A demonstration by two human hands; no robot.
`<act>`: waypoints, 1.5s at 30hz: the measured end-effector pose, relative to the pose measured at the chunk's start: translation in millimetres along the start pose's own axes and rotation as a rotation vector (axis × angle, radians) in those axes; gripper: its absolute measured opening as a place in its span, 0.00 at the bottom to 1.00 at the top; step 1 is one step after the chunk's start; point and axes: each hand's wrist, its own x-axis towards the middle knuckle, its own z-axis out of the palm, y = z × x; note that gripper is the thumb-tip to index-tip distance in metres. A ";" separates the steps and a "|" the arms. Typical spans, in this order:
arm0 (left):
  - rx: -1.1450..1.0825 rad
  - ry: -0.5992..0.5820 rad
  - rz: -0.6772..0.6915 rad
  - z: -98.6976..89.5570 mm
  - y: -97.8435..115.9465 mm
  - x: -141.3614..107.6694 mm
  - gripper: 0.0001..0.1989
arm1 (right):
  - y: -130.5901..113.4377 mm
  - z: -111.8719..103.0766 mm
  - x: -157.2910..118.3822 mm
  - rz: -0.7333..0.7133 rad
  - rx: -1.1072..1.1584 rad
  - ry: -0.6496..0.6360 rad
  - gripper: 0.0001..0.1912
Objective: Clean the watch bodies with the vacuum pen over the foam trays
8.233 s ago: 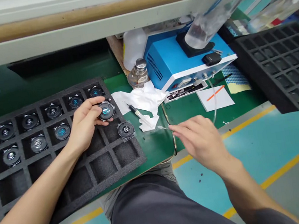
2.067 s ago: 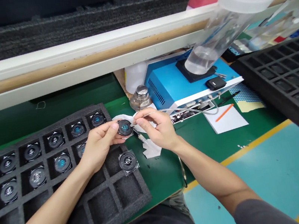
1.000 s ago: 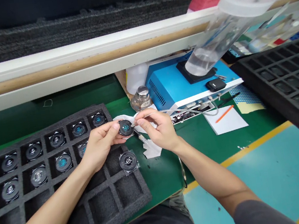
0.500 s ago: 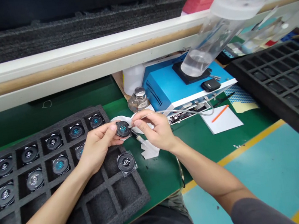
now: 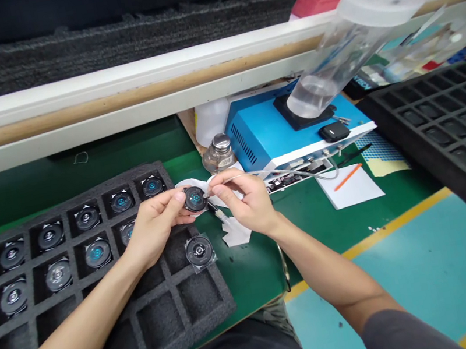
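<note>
Disc, black with a blue center, sits gripped between the fingertips of the left hand, above the foam tray on the green desk. The right hand is closed in a pinch on a thin clear tube, its tip at the disc's rim (touching or just beside it, too small to tell). The tube runs off at two o'clock to a blue box. Rows of other discs fill the tray's pockets at nine o'clock, and a lone disc rests at six o'clock. A crumpled white wipe lies under the right wrist, a glass bottle stands at twelve o'clock, and a second foam tray sits at three o'clock.
</note>
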 end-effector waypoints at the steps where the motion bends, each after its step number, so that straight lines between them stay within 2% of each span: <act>1: -0.002 -0.002 0.000 0.0 0.0 -0.1 0.25 | -0.4 -0.1 0.1 -0.003 0.002 0.001 0.07; 20: -0.005 -0.015 0.009 -1.1 -0.1 0.4 0.24 | -1.0 0.6 -0.1 -0.024 -0.004 0.002 0.06; 28: -0.013 -0.035 0.019 -3.2 -2.2 1.8 0.22 | 0.3 0.8 0.4 -0.007 -0.006 0.002 0.09; 45: -0.009 -0.025 0.016 -2.8 -1.8 1.1 0.23 | -0.5 0.3 0.5 -0.027 -0.003 0.007 0.05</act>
